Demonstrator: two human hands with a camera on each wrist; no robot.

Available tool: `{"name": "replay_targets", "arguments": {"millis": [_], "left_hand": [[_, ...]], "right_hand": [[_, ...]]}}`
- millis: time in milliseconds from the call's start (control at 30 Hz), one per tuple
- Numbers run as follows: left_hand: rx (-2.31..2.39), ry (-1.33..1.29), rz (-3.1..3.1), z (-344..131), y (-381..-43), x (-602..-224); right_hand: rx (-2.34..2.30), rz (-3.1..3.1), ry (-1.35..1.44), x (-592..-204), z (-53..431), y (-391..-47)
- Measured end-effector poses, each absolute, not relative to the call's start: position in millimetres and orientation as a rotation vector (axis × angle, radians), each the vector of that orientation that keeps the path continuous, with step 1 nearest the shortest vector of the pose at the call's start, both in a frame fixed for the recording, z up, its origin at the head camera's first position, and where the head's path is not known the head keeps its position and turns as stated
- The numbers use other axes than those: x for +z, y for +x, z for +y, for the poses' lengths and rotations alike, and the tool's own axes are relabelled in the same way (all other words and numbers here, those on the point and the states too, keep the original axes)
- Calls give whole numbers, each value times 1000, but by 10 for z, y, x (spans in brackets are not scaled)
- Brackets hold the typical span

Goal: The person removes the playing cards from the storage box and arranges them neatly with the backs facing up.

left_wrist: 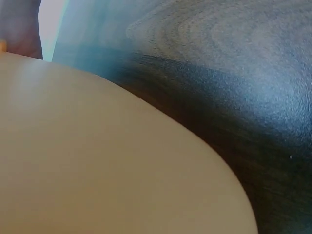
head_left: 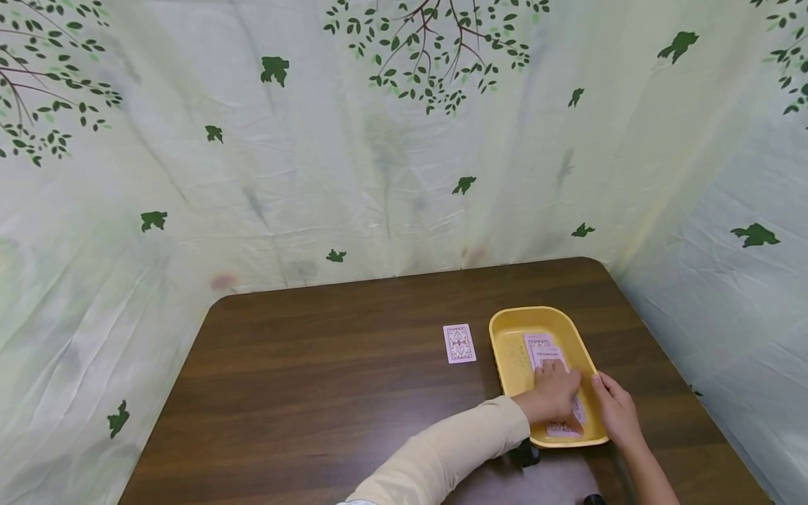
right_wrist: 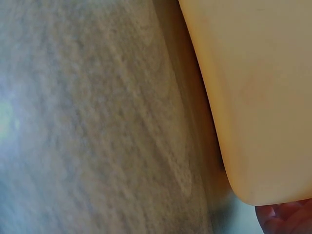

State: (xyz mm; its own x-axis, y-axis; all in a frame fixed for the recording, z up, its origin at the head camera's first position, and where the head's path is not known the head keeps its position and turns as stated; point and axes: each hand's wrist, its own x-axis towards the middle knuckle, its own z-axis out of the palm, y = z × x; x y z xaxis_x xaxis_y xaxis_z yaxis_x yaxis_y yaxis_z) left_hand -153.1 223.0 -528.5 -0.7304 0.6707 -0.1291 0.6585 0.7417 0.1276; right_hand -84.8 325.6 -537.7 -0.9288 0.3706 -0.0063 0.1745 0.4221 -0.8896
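Note:
A yellow tray [head_left: 574, 330] stands at the right of the table in the head view, with several pink-patterned playing cards [head_left: 539, 341] in it. My left hand [head_left: 552, 394], in a cream sleeve, reaches into the tray over the cards and touches them. Its fingertips are partly hidden, so a pinch on a card cannot be made out. At the tray's right side my right hand [head_left: 618, 414] grips the rim, thumb on top. In the right wrist view the tray's pale outer surface [right_wrist: 263, 97] fills the right, with fingers [right_wrist: 287, 217] at its lower edge.
One playing card [head_left: 459, 344] lies back-up on the brown wooden table [head_left: 328, 365], left of the tray. A pale curtain [head_left: 391, 175] with printed leaves and branches hangs behind and beside the table. The left wrist view mostly shows the cream sleeve [left_wrist: 97, 156].

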Motion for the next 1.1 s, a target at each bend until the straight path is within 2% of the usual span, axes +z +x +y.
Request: {"name": "replay_targets", "arguments": {"millis": [467, 1100], "left_hand": [[424, 1083, 2678, 2123, -1615, -5191], [523, 1078, 2667, 2073, -1791, -5259]], "right_hand": [[1526, -2503, -516, -5365, 3249, -849], [1529, -2531, -575, -5348, 3238, -855]]}}
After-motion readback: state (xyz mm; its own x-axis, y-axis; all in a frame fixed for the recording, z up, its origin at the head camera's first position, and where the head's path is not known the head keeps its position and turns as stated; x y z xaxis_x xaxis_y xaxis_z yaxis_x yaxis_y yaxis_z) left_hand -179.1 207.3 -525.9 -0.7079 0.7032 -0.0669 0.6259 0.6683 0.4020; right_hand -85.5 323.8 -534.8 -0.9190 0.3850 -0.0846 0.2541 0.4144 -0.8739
